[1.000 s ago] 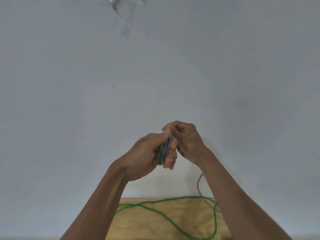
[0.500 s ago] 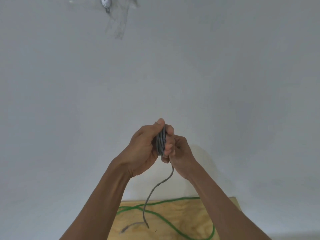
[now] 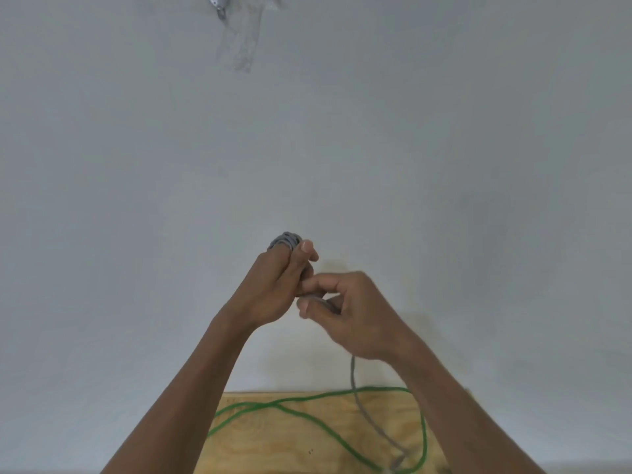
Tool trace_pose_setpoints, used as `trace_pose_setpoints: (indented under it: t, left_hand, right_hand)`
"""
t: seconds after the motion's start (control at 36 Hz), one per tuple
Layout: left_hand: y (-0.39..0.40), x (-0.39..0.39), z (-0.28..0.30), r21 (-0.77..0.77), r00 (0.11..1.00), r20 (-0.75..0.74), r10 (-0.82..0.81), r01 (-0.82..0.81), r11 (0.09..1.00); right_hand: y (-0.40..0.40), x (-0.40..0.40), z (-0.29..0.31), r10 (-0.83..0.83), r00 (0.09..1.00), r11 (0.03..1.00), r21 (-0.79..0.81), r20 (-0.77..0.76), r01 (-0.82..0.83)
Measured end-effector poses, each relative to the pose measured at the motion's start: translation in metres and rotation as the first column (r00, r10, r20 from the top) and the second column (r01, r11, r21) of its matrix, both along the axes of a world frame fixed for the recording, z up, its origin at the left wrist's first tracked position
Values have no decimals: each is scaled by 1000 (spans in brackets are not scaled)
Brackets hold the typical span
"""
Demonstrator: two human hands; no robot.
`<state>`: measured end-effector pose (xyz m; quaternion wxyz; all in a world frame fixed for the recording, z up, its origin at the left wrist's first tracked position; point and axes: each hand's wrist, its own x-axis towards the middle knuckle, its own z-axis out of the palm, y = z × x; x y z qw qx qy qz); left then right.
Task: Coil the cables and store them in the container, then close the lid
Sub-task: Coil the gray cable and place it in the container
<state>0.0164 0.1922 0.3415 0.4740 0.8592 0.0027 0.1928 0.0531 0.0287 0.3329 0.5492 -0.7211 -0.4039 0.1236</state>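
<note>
Watching the head cam rn: left hand [image 3: 273, 285] is wrapped tight round a small coil of thin grey cable [image 3: 285, 241], loops poking out above the fingers. Right hand [image 3: 349, 313] sits just beside it, thumb + fingers pinching the same cable's loose tail, which drops down onto the light plywood board [image 3: 307, 436]. A thin green cable [image 3: 307, 419] lies looped on that board, w/ the grey tail crossing it.
</note>
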Motion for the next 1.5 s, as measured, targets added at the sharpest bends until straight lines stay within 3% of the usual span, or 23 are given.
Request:
trace_pose_setpoints:
  t: [0.17, 0.28, 0.53, 0.64, 0.75, 1.0, 1.19, 1.28, 1.5]
  left_hand:
    - [-3, -12, -4, -108, 971, -176, -160, 142, 984]
    - [-15, -17, -5, -363, 938, -191, -291, 208, 908]
    - [-36, -22, 11, -643, 891, -53, -451, 315, 698]
    - [-36, -18, 21, -611, 908, 5, -418, 334, 717]
    - [-28, -12, 31, -637, 942, 32, -334, 277, 720]
    - [-3, -5, 20, -460, 986, -8, -165, 143, 877]
    - [2, -11, 10, -209, 997, -59, -56, 43, 977]
    - [-6, -14, 10, -115, 993, -61, -97, 89, 989]
    - [-16, -21, 7, -350, 938, -182, -293, 217, 911]
  right_hand:
    - [-3, 23, 36, 37, 987, 995, 83, 157, -50]
    - [1, 44, 41, 21, 995, 976, 212, 92, -41]
    - [9, 62, 8, 130, 972, 943, 328, -193, -61]
    - [10, 44, -12, 207, 938, 930, 353, -278, -101]
    - [15, 23, -30, 46, 962, 970, 244, -269, 22]
    - [11, 1, -38, -112, 991, 989, 89, -72, 119]
    - [-4, 4, -4, -76, 974, 997, 7, 214, 77]
    - [-7, 16, 20, -24, 940, 999, -35, 339, 38]
    - [-7, 52, 50, 43, 974, 990, 125, 220, -72]
